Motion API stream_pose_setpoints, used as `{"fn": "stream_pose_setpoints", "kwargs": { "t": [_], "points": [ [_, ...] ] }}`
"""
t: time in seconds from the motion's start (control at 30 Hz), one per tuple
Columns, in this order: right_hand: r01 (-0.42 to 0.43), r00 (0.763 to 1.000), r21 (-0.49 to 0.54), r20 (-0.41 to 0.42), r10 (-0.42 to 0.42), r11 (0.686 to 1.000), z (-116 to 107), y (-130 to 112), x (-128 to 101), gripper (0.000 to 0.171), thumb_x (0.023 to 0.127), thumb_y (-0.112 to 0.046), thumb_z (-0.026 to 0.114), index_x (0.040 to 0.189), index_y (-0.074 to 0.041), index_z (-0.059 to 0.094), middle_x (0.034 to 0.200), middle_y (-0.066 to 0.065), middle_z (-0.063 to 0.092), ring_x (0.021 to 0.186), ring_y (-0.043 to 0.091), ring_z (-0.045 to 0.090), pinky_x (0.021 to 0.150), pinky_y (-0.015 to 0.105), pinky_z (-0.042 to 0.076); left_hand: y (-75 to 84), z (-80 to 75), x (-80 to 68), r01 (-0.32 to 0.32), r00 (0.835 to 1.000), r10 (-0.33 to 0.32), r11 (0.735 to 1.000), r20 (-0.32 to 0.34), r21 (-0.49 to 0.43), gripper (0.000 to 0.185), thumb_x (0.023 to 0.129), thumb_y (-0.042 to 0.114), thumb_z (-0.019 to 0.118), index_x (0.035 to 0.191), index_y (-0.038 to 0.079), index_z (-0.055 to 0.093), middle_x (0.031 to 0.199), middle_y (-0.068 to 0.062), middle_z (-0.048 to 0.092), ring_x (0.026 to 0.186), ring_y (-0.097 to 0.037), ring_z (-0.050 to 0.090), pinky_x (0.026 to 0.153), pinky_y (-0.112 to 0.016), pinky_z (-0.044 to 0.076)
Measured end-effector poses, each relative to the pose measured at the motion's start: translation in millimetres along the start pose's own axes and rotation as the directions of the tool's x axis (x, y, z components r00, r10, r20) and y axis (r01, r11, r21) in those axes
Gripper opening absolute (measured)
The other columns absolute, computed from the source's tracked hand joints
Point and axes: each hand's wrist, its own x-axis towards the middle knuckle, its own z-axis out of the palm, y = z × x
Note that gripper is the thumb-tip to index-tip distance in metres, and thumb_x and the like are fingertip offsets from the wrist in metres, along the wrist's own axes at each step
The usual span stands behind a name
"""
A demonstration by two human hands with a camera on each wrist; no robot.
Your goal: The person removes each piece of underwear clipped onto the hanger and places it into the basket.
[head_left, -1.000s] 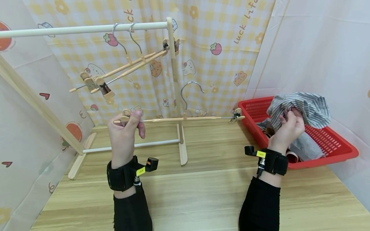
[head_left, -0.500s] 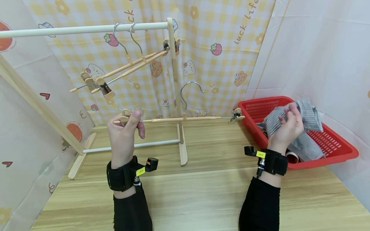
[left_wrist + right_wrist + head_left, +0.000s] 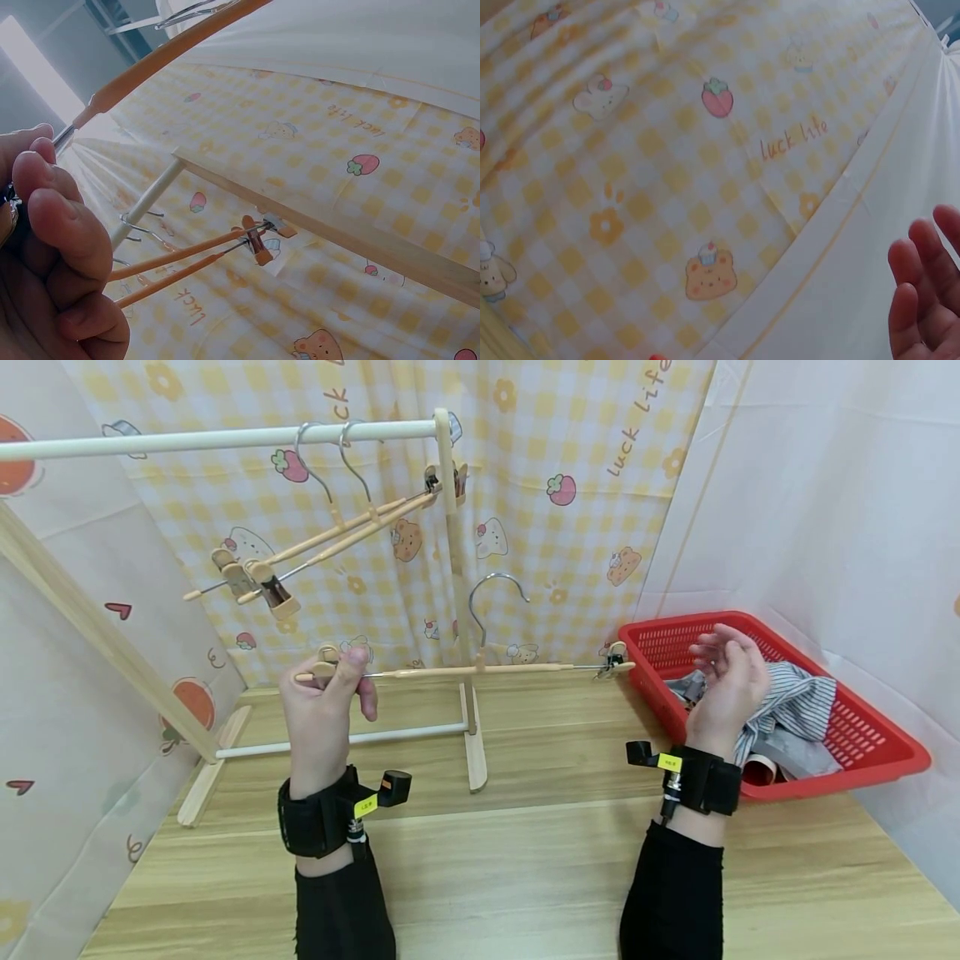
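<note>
My left hand (image 3: 322,718) grips one end of a clip hanger (image 3: 525,668), thumb on top near its left clip. The hanger lies level in the air, its metal hook upward and its other clip (image 3: 617,662) close to the basket. With nothing in it, my right hand (image 3: 729,689) hovers over the left part of a red basket (image 3: 885,764), fingers loosely bent. A striped cloth (image 3: 798,697) lies crumpled in the basket, partly behind that hand. In the right wrist view the fingers (image 3: 904,262) touch nothing.
Two more clip hangers (image 3: 352,533) hang from the white rail (image 3: 187,441) of a wooden stand at the left. Grey cloth (image 3: 798,756) and a brown-rimmed roll (image 3: 759,770) also lie in the basket. Curtains enclose the wooden table (image 3: 525,877).
The right hand has let go of the striped cloth, which dropped into the basket, and has moved slightly left. The left hand and its hanger have stayed put.
</note>
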Motion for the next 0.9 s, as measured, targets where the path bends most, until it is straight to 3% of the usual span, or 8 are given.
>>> {"fn": "stream_pose_setpoints", "kwargs": {
  "t": [0.2,0.33,0.4,0.57,0.63,0.67,0.73,0.9],
  "points": [
    [-0.004,0.977,-0.001,0.211,0.004,1.000,18,-11,-13,0.029,0.101,-0.013,0.052,0.110,0.010,0.067,0.095,0.019,0.068,0.083,0.027,0.064,0.083,0.033,0.050,-1.5,0.1,0.7,-0.010,1.000,0.010,1.000,0.006,-0.002,0.044,0.092,0.005,0.068,0.054,-0.002,0.047,0.049,-0.007,0.052,0.036,-0.016,0.046,0.040,-0.023,0.038],
    [0.009,0.922,-0.005,0.387,-0.006,1.000,29,-19,-23,0.032,0.101,-0.016,0.052,0.108,0.011,0.067,0.095,0.018,0.069,0.083,0.026,0.065,0.084,0.032,0.051,-2.6,-0.2,0.3,-0.006,1.000,0.006,1.000,0.012,0.009,0.047,0.093,0.006,0.068,0.052,0.000,0.045,0.049,-0.007,0.052,0.036,-0.016,0.046,0.042,-0.023,0.037],
    [0.010,0.871,-0.001,0.491,-0.008,1.000,33,-22,-28,0.033,0.101,-0.019,0.052,0.106,0.008,0.069,0.096,0.015,0.070,0.085,0.024,0.066,0.086,0.031,0.051,-3.3,-0.2,0.1,-0.005,1.000,0.005,1.000,0.013,0.011,0.051,0.093,0.007,0.068,0.050,0.001,0.043,0.049,-0.007,0.052,0.036,-0.016,0.046,0.046,-0.023,0.038],
    [-0.009,0.684,0.018,0.729,-0.007,1.000,44,-29,-38,0.032,0.098,-0.017,0.050,0.106,0.005,0.071,0.097,0.013,0.071,0.089,0.025,0.064,0.088,0.033,0.045,-4.7,0.4,-0.4,-0.002,1.000,0.002,1.000,0.006,0.005,0.050,0.093,0.008,0.069,0.051,-0.001,0.044,0.050,-0.007,0.053,0.036,-0.016,0.046,0.045,-0.023,0.038],
    [-0.002,0.636,0.011,0.772,-0.007,1.000,47,-29,-41,0.028,0.098,-0.011,0.049,0.105,0.008,0.070,0.093,0.014,0.069,0.084,0.026,0.064,0.085,0.033,0.047,-5.1,0.9,-0.8,0.008,1.000,-0.008,1.000,0.002,0.001,0.048,0.093,0.008,0.069,0.052,-0.003,0.045,0.050,-0.007,0.054,0.036,-0.015,0.046,0.041,-0.023,0.037],
    [0.000,0.625,0.008,0.780,-0.006,1.000,48,-29,-43,0.026,0.098,-0.007,0.049,0.103,0.010,0.069,0.090,0.015,0.068,0.080,0.026,0.063,0.084,0.032,0.049,-5.3,1.2,-1.0,0.013,1.000,-0.013,1.000,0.002,0.001,0.048,0.093,0.009,0.069,0.052,-0.003,0.045,0.050,-0.007,0.054,0.036,-0.015,0.046,0.041,-0.023,0.037],
    [0.012,0.634,-0.004,0.773,-0.005,1.000,50,-30,-46,0.021,0.098,-0.001,0.051,0.099,0.012,0.067,0.086,0.015,0.067,0.074,0.024,0.063,0.076,0.030,0.054,-5.8,1.3,-1.1,0.029,0.999,-0.029,1.000,0.013,0.003,0.048,0.093,0.009,0.068,0.053,-0.002,0.045,0.051,-0.006,0.055,0.037,-0.015,0.046,0.042,-0.023,0.037],
    [0.098,0.708,-0.055,0.706,-0.031,0.994,49,-34,-49,0.021,0.099,-0.005,0.057,0.096,0.014,0.067,0.081,0.014,0.065,0.064,0.020,0.061,0.068,0.026,0.055,-8.1,-2.3,-0.4,0.073,0.990,-0.077,0.997,0.121,0.035,0.040,0.093,0.020,0.071,0.060,0.004,0.055,0.052,-0.005,0.055,0.041,-0.017,0.048,0.046,-0.025,0.038]
  ]
}}
